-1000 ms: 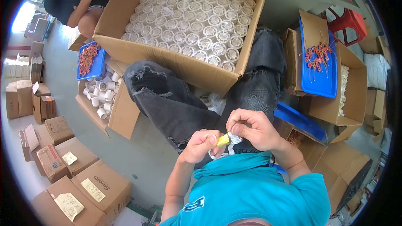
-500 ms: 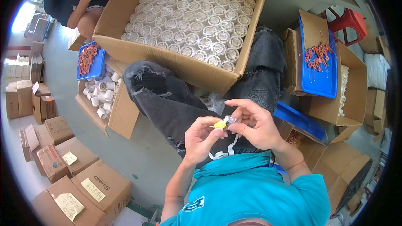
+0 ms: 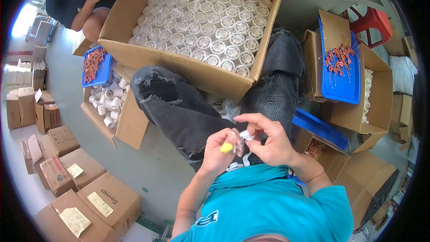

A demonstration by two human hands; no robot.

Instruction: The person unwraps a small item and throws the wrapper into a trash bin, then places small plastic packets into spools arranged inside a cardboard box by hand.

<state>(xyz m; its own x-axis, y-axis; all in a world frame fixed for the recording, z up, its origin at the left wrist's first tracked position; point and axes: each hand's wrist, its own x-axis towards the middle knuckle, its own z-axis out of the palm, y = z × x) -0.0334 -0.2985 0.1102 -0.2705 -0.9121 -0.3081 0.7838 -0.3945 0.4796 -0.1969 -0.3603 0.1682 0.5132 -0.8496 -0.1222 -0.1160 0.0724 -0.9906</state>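
Just below the centre of the frame, a person's two bare hands work close together above the lap. The left hand (image 3: 217, 152) pinches a small yellow piece (image 3: 226, 147), which pokes out at its lower left. The right hand (image 3: 271, 147) pinches a whitish patterned piece (image 3: 245, 135) just beside it, index finger extended — whether the two pieces join is unclear. The step in hand looks like two-handed handling of these pieces; the next move seems to call for steady fingertips. An open carton (image 3: 174, 60) of round-topped items (image 3: 195, 28) fills the top centre.
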